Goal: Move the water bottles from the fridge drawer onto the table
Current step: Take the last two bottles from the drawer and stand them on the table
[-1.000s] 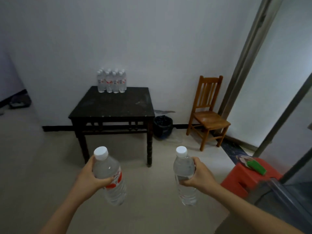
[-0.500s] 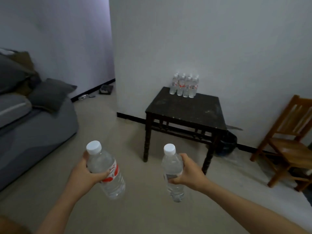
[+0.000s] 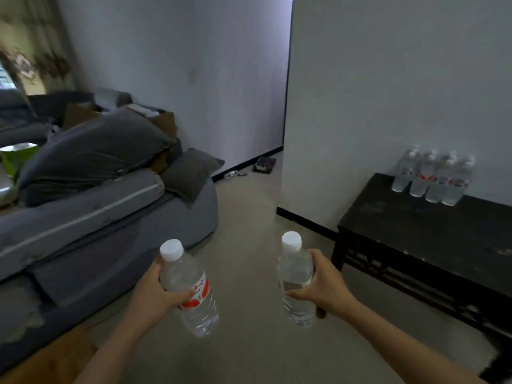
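My left hand (image 3: 153, 293) grips a clear water bottle (image 3: 191, 292) with a white cap and a red label, tilted a little to the left. My right hand (image 3: 321, 284) grips a second clear water bottle (image 3: 295, 281) with a white cap, held nearly upright. Both bottles hang over the floor in front of me. The dark wooden table (image 3: 432, 234) stands at the right against the white wall. Several water bottles (image 3: 432, 178) stand in a tight group on its far left corner. The fridge drawer is out of view.
A grey sofa (image 3: 83, 206) with pillows and boxes fills the left side. Between sofa and table runs beige floor (image 3: 249, 206) toward a corridor, where small objects (image 3: 264, 164) lie by the wall corner.
The view has swung left: the table slid to the right edge, the chair left the frame, the sofa came into view. Both hands still hold their bottles the same way.
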`<state>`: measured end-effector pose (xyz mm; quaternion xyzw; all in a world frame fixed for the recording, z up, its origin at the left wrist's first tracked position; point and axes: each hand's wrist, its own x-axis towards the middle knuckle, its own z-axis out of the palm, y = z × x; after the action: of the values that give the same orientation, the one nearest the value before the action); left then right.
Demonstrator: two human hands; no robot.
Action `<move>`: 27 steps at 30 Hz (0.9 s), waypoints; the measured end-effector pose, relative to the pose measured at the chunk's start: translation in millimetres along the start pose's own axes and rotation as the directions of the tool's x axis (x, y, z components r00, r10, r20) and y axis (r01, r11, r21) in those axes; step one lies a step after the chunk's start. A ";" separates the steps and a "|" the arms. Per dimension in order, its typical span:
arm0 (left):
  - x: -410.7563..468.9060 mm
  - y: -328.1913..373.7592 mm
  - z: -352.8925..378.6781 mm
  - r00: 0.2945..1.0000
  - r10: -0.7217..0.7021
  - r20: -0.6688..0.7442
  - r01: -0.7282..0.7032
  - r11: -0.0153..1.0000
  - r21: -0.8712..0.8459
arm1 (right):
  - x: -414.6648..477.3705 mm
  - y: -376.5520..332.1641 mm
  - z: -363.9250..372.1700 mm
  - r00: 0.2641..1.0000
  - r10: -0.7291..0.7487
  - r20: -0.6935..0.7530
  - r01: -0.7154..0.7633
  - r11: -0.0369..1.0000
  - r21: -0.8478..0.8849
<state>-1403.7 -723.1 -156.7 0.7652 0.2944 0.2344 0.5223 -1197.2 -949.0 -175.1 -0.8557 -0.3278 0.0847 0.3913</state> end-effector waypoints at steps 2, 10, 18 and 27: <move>26.5 2.2 -7.8 0.999 -0.014 -0.031 0.014 1.000 0.002 | 34.9 -5.9 5.8 1.000 -0.009 0.003 0.009 1.000 0.001; 116.7 -9.3 -23.2 0.993 -0.025 -0.112 0.024 1.000 -0.009 | 130.7 -5.1 30.4 1.000 0.003 0.000 -0.003 0.999 0.051; 251.8 -32.4 -30.4 0.999 0.034 -0.027 -0.036 0.998 -0.054 | 229.8 -10.2 55.0 0.995 0.031 -0.090 -0.031 1.000 0.002; 430.1 -32.6 -43.8 0.967 0.152 0.206 -0.133 0.985 -0.106 | 344.5 -40.9 80.8 0.950 0.143 -0.279 -0.144 0.989 0.017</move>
<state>-1131.3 -385.9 -150.2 0.7806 0.1700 0.2013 0.5669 -984.4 -663.6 -161.9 -0.8814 -0.2064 -0.0095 0.4248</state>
